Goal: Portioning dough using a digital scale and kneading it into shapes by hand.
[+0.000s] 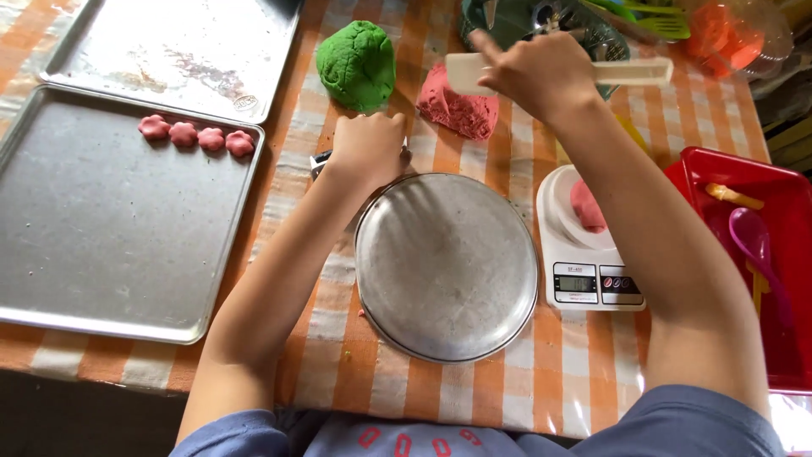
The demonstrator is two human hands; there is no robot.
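Right hand (541, 72) clamped on white scraper (630, 71) above pink dough block (457, 106) near bench far edge. Left hand (368, 145) closed around small tool just behind round metal plate (446, 264). Best cut likely: blade square, straight downward press, modest piece.

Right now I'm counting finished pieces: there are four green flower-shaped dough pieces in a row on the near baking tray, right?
Not quite. The four flower-shaped pieces in a row on the near baking tray are pink, not green, as the head view shows. The green dough is a single lump on the tablecloth.
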